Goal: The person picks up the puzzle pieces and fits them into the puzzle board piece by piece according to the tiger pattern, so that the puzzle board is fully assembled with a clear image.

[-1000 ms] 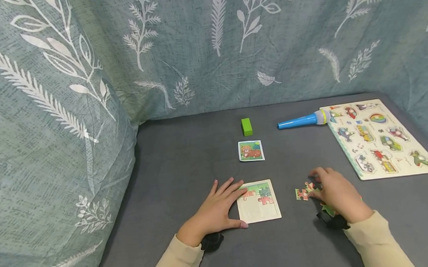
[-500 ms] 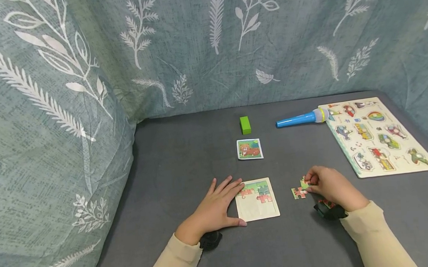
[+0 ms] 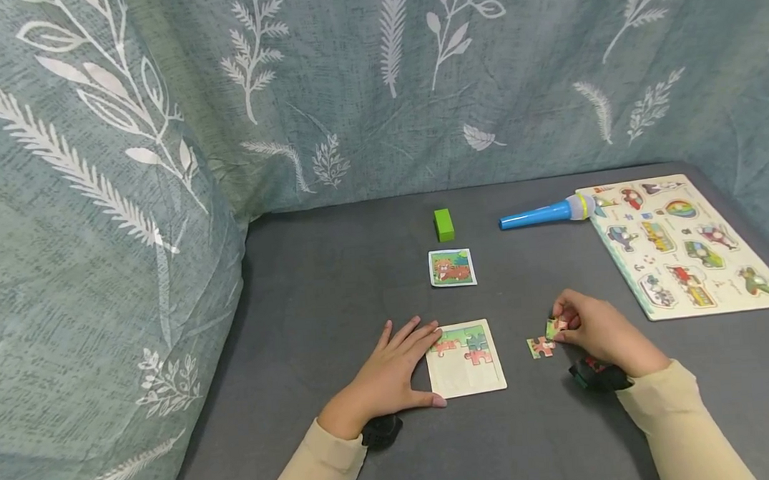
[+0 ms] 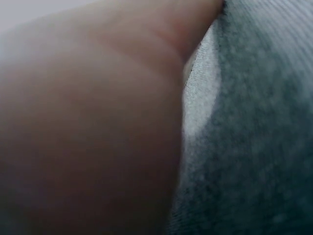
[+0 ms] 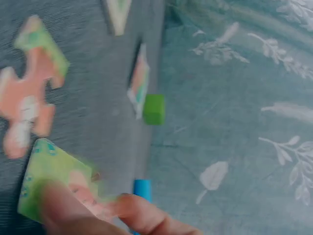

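The left hand (image 3: 390,377) lay spread, fingers extended, touching the nine o'clock edge of the puzzle board (image 3: 461,380); toward three o'clock, the right hand (image 3: 600,331) pinched a puzzle piece (image 3: 553,328)

Puzzle piece (image 5: 66,169) green-orange; block (image 3: 444,225) green; curtain (image 3: 381,154) teal, white-leafed.

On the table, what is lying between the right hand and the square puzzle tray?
The head view shows one loose jigsaw piece, nearer the right hand; the grey tabletop from it to the puzzle tray is bare.
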Demonstrator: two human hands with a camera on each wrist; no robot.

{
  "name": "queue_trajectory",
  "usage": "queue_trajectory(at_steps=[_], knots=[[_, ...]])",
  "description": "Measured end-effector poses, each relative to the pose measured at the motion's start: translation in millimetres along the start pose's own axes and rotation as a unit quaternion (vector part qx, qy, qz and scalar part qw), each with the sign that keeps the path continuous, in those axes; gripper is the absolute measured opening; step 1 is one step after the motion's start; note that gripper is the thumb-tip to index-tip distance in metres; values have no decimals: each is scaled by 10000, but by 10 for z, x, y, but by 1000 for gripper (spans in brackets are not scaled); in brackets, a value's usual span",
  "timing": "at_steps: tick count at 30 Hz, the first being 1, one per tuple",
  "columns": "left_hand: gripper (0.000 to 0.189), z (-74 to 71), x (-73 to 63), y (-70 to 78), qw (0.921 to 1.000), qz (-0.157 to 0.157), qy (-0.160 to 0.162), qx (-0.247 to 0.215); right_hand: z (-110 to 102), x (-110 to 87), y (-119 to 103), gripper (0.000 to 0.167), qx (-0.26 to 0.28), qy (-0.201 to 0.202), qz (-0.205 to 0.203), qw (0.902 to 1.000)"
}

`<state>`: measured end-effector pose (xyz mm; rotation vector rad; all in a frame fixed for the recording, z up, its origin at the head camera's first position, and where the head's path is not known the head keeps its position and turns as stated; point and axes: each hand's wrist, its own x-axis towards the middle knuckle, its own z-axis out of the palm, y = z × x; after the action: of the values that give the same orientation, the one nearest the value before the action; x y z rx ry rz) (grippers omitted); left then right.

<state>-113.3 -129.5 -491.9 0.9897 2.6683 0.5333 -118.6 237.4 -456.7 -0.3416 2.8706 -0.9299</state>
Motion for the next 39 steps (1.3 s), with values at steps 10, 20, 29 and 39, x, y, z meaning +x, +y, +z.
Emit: queue_trajectory(at_steps=[10,20,29,39], knots=[[109,7,5,-18,10000,3,3,17,112,147,-570,9,1284,-123,-353,9910],[107,8,38,9,9999,67,-40,63,498,220,-878,15,1946,-499,-409,9788],[107,-30,18,8,9999,134,91,35,920,107,-1142,20,994,-167,-883,9910],[107,-7,-28,-7,9999,100,122,63,1091,-69,-1301,18,-322,527,-1032,9927]])
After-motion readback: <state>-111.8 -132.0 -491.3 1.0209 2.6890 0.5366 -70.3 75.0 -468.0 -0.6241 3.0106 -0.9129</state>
